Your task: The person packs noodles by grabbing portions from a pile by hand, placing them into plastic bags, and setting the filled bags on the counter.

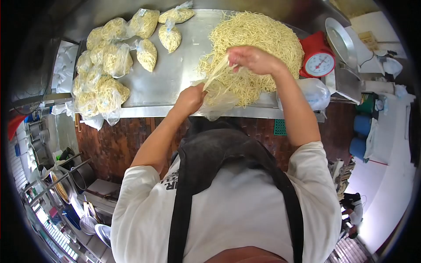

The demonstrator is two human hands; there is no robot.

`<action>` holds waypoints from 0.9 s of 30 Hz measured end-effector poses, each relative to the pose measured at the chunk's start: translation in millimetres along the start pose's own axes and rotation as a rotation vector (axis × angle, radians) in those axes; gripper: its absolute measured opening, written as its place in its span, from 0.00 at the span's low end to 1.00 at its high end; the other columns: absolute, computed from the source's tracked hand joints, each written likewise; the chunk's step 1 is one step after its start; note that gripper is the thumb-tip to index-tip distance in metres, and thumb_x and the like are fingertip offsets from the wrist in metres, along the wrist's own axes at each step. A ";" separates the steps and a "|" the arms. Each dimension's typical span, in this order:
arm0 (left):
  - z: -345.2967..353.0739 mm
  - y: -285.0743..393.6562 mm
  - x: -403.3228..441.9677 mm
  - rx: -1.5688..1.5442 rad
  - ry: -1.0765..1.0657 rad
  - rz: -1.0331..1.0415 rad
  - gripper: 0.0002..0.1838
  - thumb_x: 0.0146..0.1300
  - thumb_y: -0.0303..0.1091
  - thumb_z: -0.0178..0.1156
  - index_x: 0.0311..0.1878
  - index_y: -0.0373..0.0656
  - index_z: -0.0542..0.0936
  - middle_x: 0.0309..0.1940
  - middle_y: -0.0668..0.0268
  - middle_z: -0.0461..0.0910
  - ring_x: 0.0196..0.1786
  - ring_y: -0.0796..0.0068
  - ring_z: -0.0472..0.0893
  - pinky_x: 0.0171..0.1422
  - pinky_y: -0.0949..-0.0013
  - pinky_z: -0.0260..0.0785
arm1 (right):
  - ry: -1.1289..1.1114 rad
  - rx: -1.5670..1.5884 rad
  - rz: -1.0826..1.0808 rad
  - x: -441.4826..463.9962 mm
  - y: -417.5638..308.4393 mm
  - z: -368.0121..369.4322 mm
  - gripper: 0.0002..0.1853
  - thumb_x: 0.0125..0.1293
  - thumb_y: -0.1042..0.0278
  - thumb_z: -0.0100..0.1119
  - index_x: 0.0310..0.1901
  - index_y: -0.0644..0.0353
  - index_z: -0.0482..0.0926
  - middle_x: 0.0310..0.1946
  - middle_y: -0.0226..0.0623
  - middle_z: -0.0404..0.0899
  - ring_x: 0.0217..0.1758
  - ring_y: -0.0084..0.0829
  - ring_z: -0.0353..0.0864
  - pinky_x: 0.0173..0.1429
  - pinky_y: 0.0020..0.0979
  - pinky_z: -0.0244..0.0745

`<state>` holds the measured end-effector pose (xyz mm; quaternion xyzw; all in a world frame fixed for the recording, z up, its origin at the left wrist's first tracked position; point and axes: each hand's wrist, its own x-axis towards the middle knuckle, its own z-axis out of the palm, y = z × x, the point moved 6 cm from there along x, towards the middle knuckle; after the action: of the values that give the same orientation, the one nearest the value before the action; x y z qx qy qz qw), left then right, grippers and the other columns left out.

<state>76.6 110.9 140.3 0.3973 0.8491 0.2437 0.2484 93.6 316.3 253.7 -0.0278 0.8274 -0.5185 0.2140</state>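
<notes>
A clear plastic bag [215, 104] hangs at the front edge of the metal table, in front of a large heap of pale yellow noodles [263, 37]. My left hand [190, 99] is closed around the bag's upper part. Higher and to the right, my right hand [253, 60] is over the heap, its fingers bent at the far end of a pale strip that looks like the bag's stretched neck. The strip runs taut and slanting between both hands. How much the bag contains is hard to tell against the noodles behind it.
Several filled noodle bags [103, 61] crowd the left of the metal table [188, 48]. A red dial scale [319, 63] with a metal pan [341, 41] stands at the right. Near it lies a pack of clear plastic [313, 93]. Another person [353, 212] is at far right.
</notes>
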 end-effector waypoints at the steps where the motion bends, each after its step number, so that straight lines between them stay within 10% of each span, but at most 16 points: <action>1: -0.9 4.4 0.0 -0.002 0.012 -0.009 0.14 0.71 0.40 0.52 0.49 0.38 0.74 0.30 0.42 0.80 0.37 0.37 0.78 0.42 0.42 0.69 | 0.028 0.045 -0.057 -3.5 -11.9 -8.7 0.20 0.75 0.50 0.51 0.52 0.60 0.77 0.38 0.33 0.81 0.44 0.26 0.81 0.50 0.30 0.75; 9: 14.7 -25.1 4.6 0.265 0.031 -0.003 0.10 0.62 0.31 0.52 0.44 0.37 0.75 0.29 0.47 0.82 0.36 0.45 0.82 0.41 0.46 0.74 | 0.325 0.558 -0.437 -34.3 -41.0 -86.0 0.21 0.73 0.56 0.56 0.55 0.66 0.75 0.40 0.34 0.80 0.43 0.27 0.82 0.48 0.28 0.77; 13: 33.8 -52.1 -11.4 0.356 -0.062 -0.116 0.10 0.62 0.30 0.51 0.43 0.38 0.76 0.31 0.48 0.83 0.37 0.46 0.83 0.43 0.48 0.76 | -0.049 0.610 -0.691 -36.7 -69.6 -130.1 0.21 0.72 0.62 0.52 0.60 0.65 0.69 0.48 0.43 0.77 0.48 0.37 0.80 0.52 0.36 0.76; 17: 20.1 -36.1 -16.7 0.255 -0.090 -0.186 0.09 0.61 0.30 0.53 0.42 0.38 0.76 0.34 0.44 0.83 0.39 0.43 0.83 0.44 0.46 0.75 | 0.686 0.503 -0.001 -10.5 53.4 -129.2 0.18 0.69 0.51 0.56 0.43 0.62 0.77 0.27 0.31 0.73 0.26 0.29 0.78 0.26 0.30 0.72; 20: 10.0 -31.0 -14.3 0.063 -0.016 -0.079 0.11 0.60 0.29 0.58 0.46 0.37 0.77 0.30 0.47 0.82 0.33 0.50 0.83 0.37 0.51 0.74 | 0.515 -1.120 0.670 22.3 166.2 -87.8 0.15 0.70 0.66 0.52 0.53 0.65 0.77 0.46 0.44 0.82 0.46 0.39 0.84 0.49 0.38 0.80; 22: 6.8 -29.5 -17.9 -0.302 -0.058 -0.130 0.15 0.60 0.29 0.61 0.50 0.37 0.77 0.27 0.54 0.80 0.26 0.60 0.80 0.30 0.59 0.71 | 0.388 -0.912 0.683 11.7 80.2 -27.7 0.18 0.68 0.75 0.48 0.58 0.68 0.74 0.56 0.51 0.77 0.59 0.43 0.77 0.66 0.45 0.71; 25: -20.4 -0.7 -25.6 -1.006 -0.218 -0.342 0.20 0.60 0.28 0.63 0.56 0.36 0.76 0.22 0.67 0.75 0.18 0.78 0.70 0.22 0.74 0.61 | 0.319 -0.822 -0.107 32.4 83.1 82.3 0.22 0.57 0.82 0.54 0.56 0.66 0.75 0.55 0.50 0.78 0.60 0.48 0.76 0.73 0.55 0.59; 27: -34.1 8.4 -25.0 -1.294 -0.214 -0.339 0.23 0.62 0.27 0.63 0.61 0.36 0.74 0.21 0.74 0.70 0.17 0.87 0.62 0.20 0.82 0.53 | 0.278 -0.824 -0.258 35.7 106.8 118.6 0.18 0.58 0.77 0.55 0.52 0.64 0.76 0.52 0.48 0.79 0.58 0.49 0.77 0.75 0.56 0.54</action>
<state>74.2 88.4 177.0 0.0520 0.5535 0.6200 0.5537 125.5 255.6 105.2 -0.1439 0.9754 -0.1671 0.0057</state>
